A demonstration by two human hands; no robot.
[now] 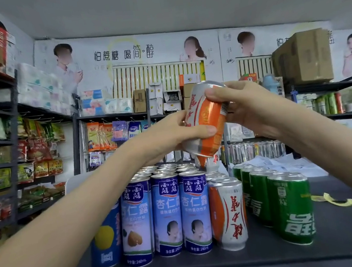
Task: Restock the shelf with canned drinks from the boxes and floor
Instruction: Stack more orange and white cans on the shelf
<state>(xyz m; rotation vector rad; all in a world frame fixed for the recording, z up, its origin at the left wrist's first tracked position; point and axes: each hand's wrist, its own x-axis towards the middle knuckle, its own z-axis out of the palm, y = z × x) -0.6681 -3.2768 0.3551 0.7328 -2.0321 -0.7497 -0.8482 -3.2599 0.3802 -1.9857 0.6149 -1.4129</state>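
Grip shared at centre frame: left hand point(170, 134) wraps the lower part of an orange-and-silver can point(211, 117), thumb across its front; right hand point(247, 106) curls round the upper part, thumb near the rim. Can held tilted, in the air above the rows standing on the dark shelf top point(340, 235). Directly below: blue almond-drink cans point(170, 214), several rows deep. Just right of them, a file of matching orange-and-silver cans, front one point(228, 213) upright. Further right, green cans point(292, 207) in a line. Lower left, a blue can with a yellow circle point(105, 239), partly behind the left forearm. Yellow strip point(333, 200) lying on the shelf top at right. Snack shelves point(5, 155) at left edge; cardboard box point(304, 58) upper right.
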